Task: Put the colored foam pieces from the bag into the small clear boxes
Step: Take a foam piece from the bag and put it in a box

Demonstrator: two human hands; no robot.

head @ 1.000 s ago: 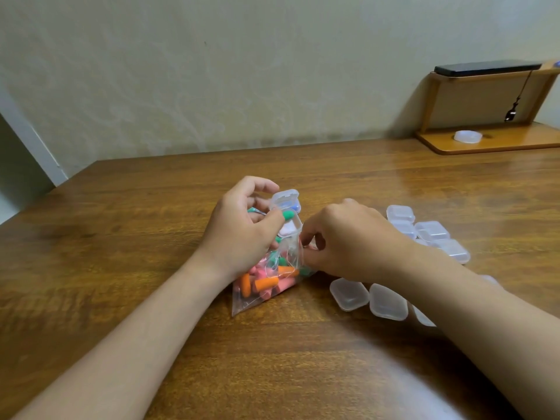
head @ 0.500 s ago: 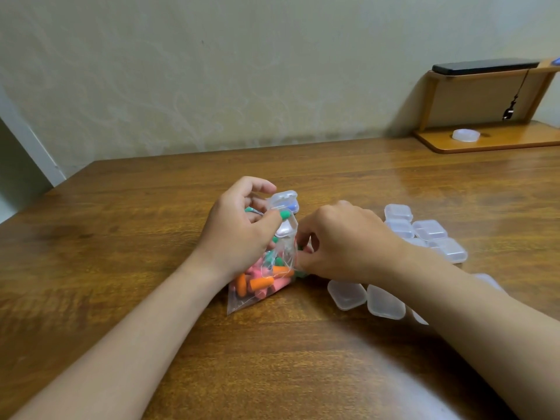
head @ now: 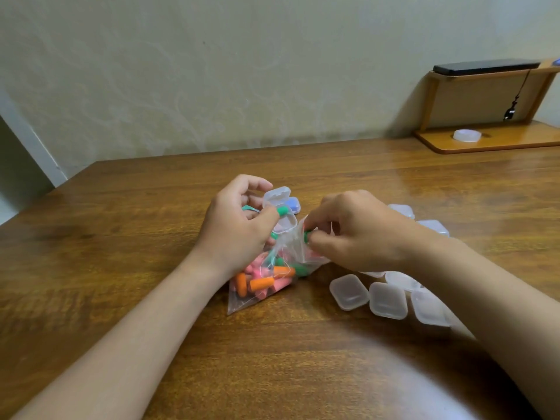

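Head view: a person's two bare hands work over a clear plastic zip bag (head: 239, 304) lying on a brown wooden table (head: 121, 237)
Bag contents: many orange, pink and green foam pieces (head: 262, 283) inside; the bag's mouth is bunched up toward the right hand
Left hand (head: 239, 228): fingers curled; thumb pins a short green foam piece (head: 282, 211) just beside an open small clear plastic box (head: 285, 222) with its lid up; whether it also grips that box I cannot tell
Right hand (head: 360, 237): fingertips pinch a second green foam piece (head: 307, 236) at the bag's mouth
Spare boxes: closed small clear boxes (head: 348, 292) clustered by the right forearm; a box showing blue (head: 293, 204) behind the open one
Step in hand: probably drawing the second piece out
Doing it well: pull straight through the mouth so the film drags no other pieces out; keep the bag low on the table; press each piece fully into the open box before shutting the lid, since foam likely springs back
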